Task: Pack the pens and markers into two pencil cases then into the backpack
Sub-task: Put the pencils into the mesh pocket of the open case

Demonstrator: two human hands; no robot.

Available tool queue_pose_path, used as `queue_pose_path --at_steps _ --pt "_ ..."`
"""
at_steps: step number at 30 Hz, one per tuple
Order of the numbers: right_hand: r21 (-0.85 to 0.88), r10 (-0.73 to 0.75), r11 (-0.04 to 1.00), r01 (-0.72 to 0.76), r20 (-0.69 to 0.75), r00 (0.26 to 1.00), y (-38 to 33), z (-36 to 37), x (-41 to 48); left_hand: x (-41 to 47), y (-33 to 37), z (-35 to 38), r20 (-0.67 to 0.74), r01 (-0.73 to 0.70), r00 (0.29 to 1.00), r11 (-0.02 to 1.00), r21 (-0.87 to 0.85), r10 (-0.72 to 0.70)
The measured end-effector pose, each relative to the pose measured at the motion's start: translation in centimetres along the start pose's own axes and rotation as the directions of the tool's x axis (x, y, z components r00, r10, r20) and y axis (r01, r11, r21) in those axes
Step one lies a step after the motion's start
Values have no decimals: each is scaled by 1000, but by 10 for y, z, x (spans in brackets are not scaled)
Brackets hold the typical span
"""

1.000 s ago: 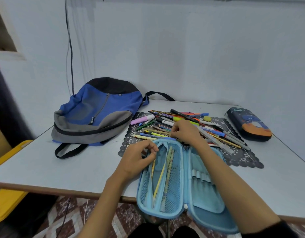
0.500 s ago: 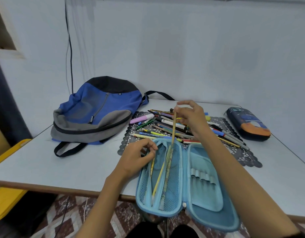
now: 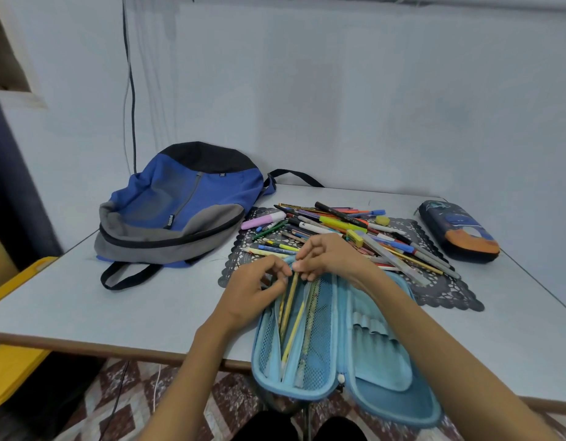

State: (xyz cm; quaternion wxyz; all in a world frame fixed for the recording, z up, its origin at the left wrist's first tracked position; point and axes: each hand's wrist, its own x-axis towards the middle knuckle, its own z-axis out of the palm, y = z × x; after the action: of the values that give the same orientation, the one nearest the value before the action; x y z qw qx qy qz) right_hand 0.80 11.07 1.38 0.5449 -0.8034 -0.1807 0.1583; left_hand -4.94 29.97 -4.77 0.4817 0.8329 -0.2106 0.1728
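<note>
Reader: Hands first: what do we see each one doing?

Legend: We find both at the far end of the open pencil case (image 3: 380, 354), which lies spread flat on the table (image 3: 116, 307), its near end overhanging the table's front edge. The left hand (image 3: 256, 291) has its fingers curled and pinches the upper edge of the mesh pocket (image 3: 320, 329) in the case's left half. The right hand (image 3: 332, 256), just beside it, pinches the top end of a tan pencil (image 3: 289, 299) between thumb and fingertips.

Reader: And how does that pencil lie?

Legend: We read it as slanting down from the right hand into the mesh pocket, its lower part alongside a few other pencils lying lengthwise there.

Reader: Where do we place the remaining things?

Legend: Just beyond the hands, the pile of pens and markers (image 3: 335, 222) lies on a dark lace mat (image 3: 444, 291). We note the blue-and-grey backpack (image 3: 180, 205) lying flat to the left of the pile. The second pencil case (image 3: 460, 237), dark blue and orange and closed, lies at the far right, just beside the mat.
</note>
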Motion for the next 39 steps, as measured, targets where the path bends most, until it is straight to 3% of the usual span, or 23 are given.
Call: queue_pose_path --at_steps 3,11,19,22,25,28,31,39 --pt "-143 -38 989 44 43 998 0 1 1 -1 0 0 -11 -6 1000 1000 11 6" --pt "-256 -95 960 113 81 992 4 6 1 -1 2 0 -4 18 1000 999 -40 -18" --pt "-495 -149 848 191 124 981 -7 14 -3 -1 2 0 9 36 999 998 -52 -36" --pt "-410 -114 898 160 135 984 -12 2 0 -2 4 0 6 42 999 997 -66 -42" --pt "-444 -181 889 113 -114 977 -8 -16 15 -3 4 0 7 63 998 994 -87 -62" --pt "-670 -229 737 -86 -368 901 5 -33 31 -3 5 0 8 69 998 993 -98 -68" --pt "-743 -119 628 -234 -388 914 18 -42 36 -3 5 0 2 72 997 992 -102 -73" --pt "-772 -20 567 -287 -361 932 13 -38 34 -3 4 0 -4 62 998 994 -88 -63"
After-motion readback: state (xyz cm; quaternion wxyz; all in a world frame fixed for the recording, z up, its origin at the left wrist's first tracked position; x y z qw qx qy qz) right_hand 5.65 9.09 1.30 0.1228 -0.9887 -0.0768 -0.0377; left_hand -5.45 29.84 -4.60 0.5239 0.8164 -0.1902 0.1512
